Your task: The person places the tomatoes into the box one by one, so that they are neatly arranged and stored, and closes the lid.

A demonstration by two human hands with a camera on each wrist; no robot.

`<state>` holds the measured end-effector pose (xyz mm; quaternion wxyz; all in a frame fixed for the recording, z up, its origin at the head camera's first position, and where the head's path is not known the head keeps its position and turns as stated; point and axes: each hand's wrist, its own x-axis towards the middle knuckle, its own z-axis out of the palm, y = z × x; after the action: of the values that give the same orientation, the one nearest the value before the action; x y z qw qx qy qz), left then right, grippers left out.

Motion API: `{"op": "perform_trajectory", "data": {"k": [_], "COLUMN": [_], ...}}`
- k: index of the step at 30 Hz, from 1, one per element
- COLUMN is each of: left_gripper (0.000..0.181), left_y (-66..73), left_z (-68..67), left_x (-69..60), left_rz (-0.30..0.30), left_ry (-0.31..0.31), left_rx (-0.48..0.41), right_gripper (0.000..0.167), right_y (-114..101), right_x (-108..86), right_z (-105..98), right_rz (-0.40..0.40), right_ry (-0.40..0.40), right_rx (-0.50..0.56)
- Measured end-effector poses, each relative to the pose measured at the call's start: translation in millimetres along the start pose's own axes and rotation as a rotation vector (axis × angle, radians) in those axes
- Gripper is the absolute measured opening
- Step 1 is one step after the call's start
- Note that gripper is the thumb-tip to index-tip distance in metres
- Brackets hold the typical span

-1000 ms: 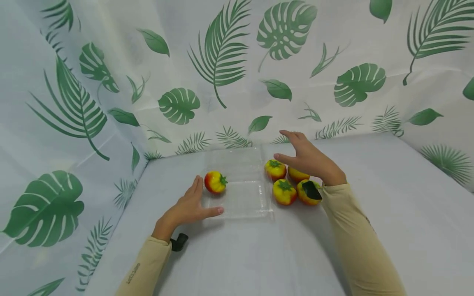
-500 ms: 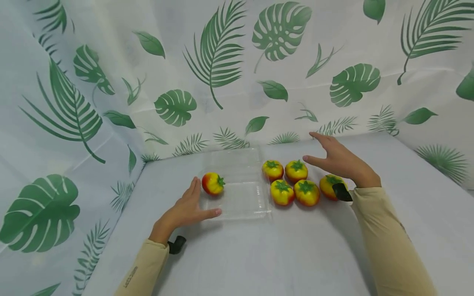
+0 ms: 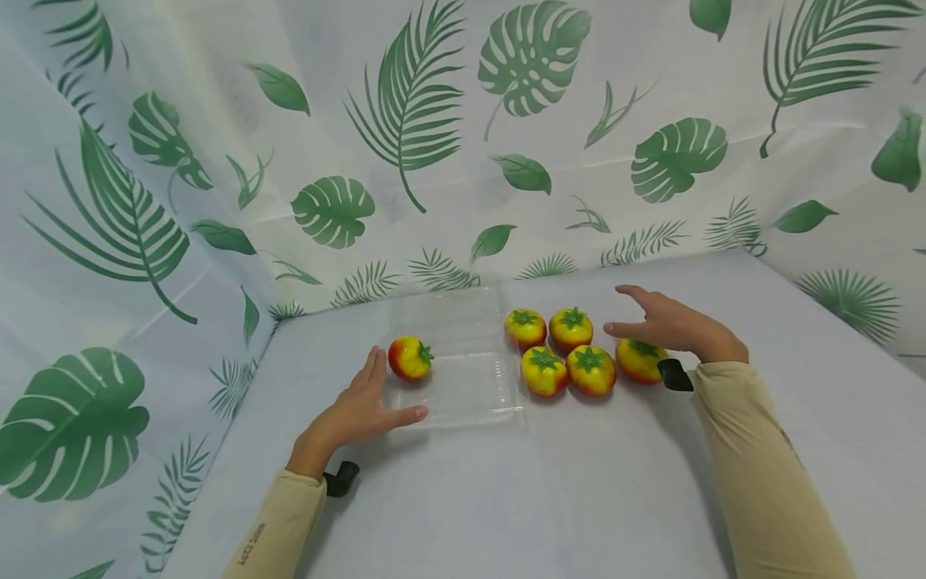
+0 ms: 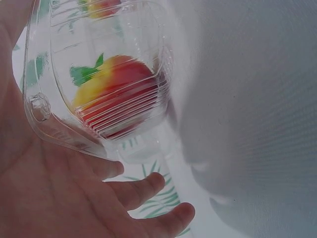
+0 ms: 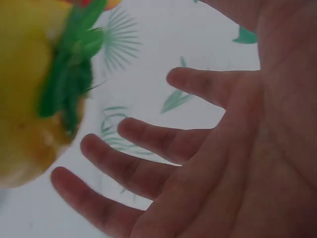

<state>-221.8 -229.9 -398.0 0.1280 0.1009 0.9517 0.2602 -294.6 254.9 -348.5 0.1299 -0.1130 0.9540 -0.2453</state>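
Observation:
A clear plastic clamshell box [image 3: 463,394] lies with its lid [image 3: 448,310] folded back. One red-and-yellow fruit with a green leafy cap [image 3: 410,359] lies tilted on its side in the left part of the box. My left hand [image 3: 354,410] is at the box's left front corner, thumb and fingers spread; the left wrist view shows the palm against the box wall [image 4: 62,134]. Over another such fruit [image 3: 638,362], right of the box, my right hand [image 3: 676,326] hovers with fingers extended and holds nothing. In the right wrist view that fruit [image 5: 29,94] is apart from the fingertips.
Several matching fruits [image 3: 592,371] stand upright in two rows against the box's right side. A white cloth [image 3: 470,498] covers the table. Behind it hangs a leaf-patterned curtain [image 3: 434,161], which also runs along both sides.
My right hand has moved right, away from the grouped fruits, then lowered over the rightmost fruit. My left hand has stayed at the box. The head view has shifted slightly.

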Motion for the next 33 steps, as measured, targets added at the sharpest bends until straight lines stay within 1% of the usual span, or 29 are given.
{"op": "perform_trajectory", "data": {"k": [7,12,14,19,23,26,29,33], "left_gripper": [0.137,0.137,0.137,0.137,0.138,0.138,0.138,0.138], "left_y": [-1.3,-1.1,-0.9,-0.3,-0.8,-1.9,-2.9,-2.7], "left_z": [-0.2,-2.5,-3.4,-4.7,-3.5,-1.8,0.3,1.9], "left_x": [-0.1,0.2,0.6,1.2,1.8,2.5,3.2,2.9], "left_rz": [0.002,0.007,0.01,0.011,0.009,0.009,0.008,0.007], "left_ry": [-0.004,-0.005,-0.003,-0.007,-0.009,-0.011,-0.015,-0.018], "left_rx": [0.002,0.004,0.001,-0.005,-0.011,-0.017,-0.02,-0.023], "right_gripper": [0.098,0.099,0.099,0.089,0.08,0.075,0.07,0.067], "right_y": [9,10,11,13,14,15,16,20], "right_x": [4.6,5.1,5.3,4.8,3.5,2.7,3.1,4.7], "right_z": [7,6,6,4,4,4,4,4], "right_rz": [0.049,0.111,0.125,0.145,0.155,0.126,0.092,0.085], "right_ry": [-0.071,-0.142,-0.158,-0.184,-0.203,-0.173,-0.117,-0.045], "right_rx": [-0.02,0.004,0.01,0.009,0.031,0.022,0.01,0.029]}}
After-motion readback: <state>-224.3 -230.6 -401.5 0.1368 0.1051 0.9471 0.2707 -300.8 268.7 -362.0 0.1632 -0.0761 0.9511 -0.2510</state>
